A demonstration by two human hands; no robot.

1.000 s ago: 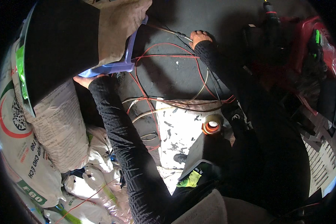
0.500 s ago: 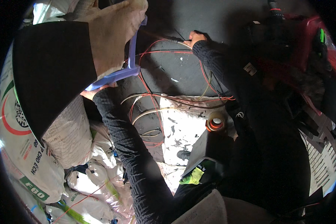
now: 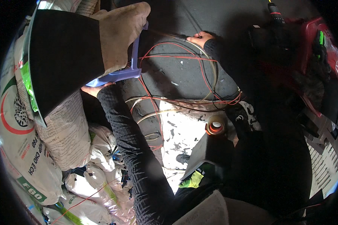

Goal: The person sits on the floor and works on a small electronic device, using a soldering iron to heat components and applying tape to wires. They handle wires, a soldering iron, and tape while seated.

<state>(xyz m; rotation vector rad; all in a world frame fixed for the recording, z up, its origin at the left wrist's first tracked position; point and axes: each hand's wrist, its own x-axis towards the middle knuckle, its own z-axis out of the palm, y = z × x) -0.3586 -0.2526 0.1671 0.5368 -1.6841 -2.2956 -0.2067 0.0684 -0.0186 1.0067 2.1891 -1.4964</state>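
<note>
My left hand [image 3: 95, 90] is at the lower edge of a purple plastic frame [image 3: 118, 76], perhaps part of a stool, gripping it from below; most of its fingers are hidden. A brown cloth [image 3: 118, 37] and a large black panel [image 3: 65, 52] cover the frame. Farther off, my right hand [image 3: 201, 38] is closed at a cable [image 3: 180, 38], where a dark sleeve meets pale tubing. Pale tubing [image 3: 213, 69] curves down from there beside thin red wires [image 3: 169, 56]. More wires and tubes run across the dark floor and over a white sheet [image 3: 176, 138].
Printed white sacks [image 3: 22, 150] and plastic bags [image 3: 101, 187] crowd the left. A roll of tape [image 3: 215, 125] sits in front of me. On the right are a red plastic chair [image 3: 310, 41], a cordless drill-like tool [image 3: 276, 15] and a pale slatted crate [image 3: 325, 168].
My right hand has shifted a little to the right, and the pale tubing and red wires now bow out below it. My left hand keeps its hold on the purple frame.
</note>
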